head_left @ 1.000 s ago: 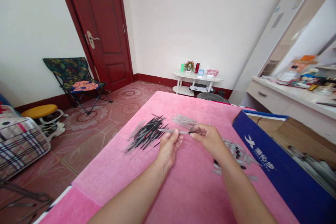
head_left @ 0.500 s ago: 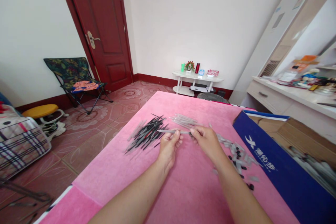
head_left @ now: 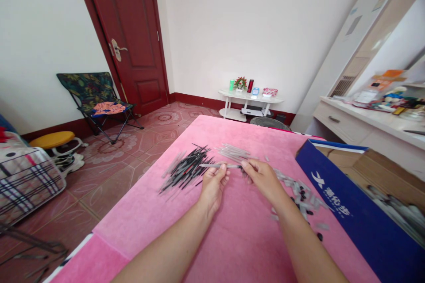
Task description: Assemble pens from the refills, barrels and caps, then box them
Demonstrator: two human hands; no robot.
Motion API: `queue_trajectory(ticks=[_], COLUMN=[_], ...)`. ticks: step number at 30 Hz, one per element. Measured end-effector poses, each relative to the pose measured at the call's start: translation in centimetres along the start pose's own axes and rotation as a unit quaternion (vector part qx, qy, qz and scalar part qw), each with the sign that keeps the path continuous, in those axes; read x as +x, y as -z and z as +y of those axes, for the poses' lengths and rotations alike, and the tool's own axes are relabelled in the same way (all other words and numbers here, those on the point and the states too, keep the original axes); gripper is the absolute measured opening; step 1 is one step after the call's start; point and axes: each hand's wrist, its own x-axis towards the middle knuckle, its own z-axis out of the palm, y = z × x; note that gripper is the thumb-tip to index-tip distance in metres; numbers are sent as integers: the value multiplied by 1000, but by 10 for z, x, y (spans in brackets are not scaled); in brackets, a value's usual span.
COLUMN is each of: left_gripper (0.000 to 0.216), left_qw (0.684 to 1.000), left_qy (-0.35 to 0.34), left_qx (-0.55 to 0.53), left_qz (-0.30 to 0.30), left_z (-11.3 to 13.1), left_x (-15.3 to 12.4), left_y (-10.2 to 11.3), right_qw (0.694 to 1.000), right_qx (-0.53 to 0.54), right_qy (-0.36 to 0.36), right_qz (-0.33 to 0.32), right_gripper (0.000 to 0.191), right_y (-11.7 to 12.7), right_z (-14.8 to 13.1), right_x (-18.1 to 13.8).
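My left hand (head_left: pixel 215 181) pinches the middle of a slim grey pen (head_left: pixel 209 166) between thumb and fingers, its pointed end aimed left. My right hand (head_left: pixel 260 174) is closed on the pen's right end, where a short dark part shows beside the fingertips. The pen is level above the pink cloth (head_left: pixel 232 230). Left of my hands lies a loose pile of thin black sticks (head_left: pixel 187 168), like pen refills or pen parts. Just beyond my hands, several clear pen barrels (head_left: pixel 234 151) lie side by side. Clear and black caps (head_left: pixel 302 194) are scattered by my right forearm.
A blue cardboard box (head_left: pixel 327 185) with several pens in it stands along the table's right side. Beyond it is a white cabinet (head_left: pixel 352 124) with clutter on top. A folding chair (head_left: pixel 96 93) and yellow stool (head_left: pixel 53 140) stand on the floor at left.
Both hands keep their hold on the pen with almost no movement. Slightly more of the pen's dark part shows by the right fingertips. The view has shifted very slightly.
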Motion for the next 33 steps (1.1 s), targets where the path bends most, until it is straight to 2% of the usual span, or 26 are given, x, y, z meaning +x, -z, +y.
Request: queue_trajectory(ticks=[3, 7, 10, 12, 16, 20, 24, 29, 33], left_gripper=[23, 23, 24, 25, 26, 25, 25, 25, 26], left_qw=[1000, 1000, 1000, 1000, 1000, 1000, 1000, 1000, 999], left_qy=[-3, -9, -6, -4, -2, 0, -2, 4, 4], left_qx=[4, 12, 13, 13, 12, 12, 12, 15, 18], left_qz=[-9, -18, -13, -14, -11, -16, -23, -27, -26], left_z=[0, -1, -1, -1, -1, -2, -2, -2, -1], left_x=[-1, -1, -1, -1, -1, 0, 0, -1, 0], left_y=[0, 0, 0, 0, 0, 1, 1, 1, 2], right_qw=[1000, 1000, 1000, 1000, 999, 1000, 999, 1000, 998], right_qx=[0, -17, -11, -9, -9, -4, 0, 15, 25], right_qy=[11, -19, -11, 1, -29, -1, -22, -3, -49], right_qz=[8, -14, -4, -4, -34, -16, -39, -18, -42], right_gripper=[18, 39, 25, 23, 39, 23, 39, 22, 40], right_y=[0, -1, -1, -1, -2, -1, -1, -4, -7], right_z=[-1, 1, 2, 3, 4, 4, 4, 2, 3], right_x=[0, -1, 0, 0, -1, -1, -1, -2, -1])
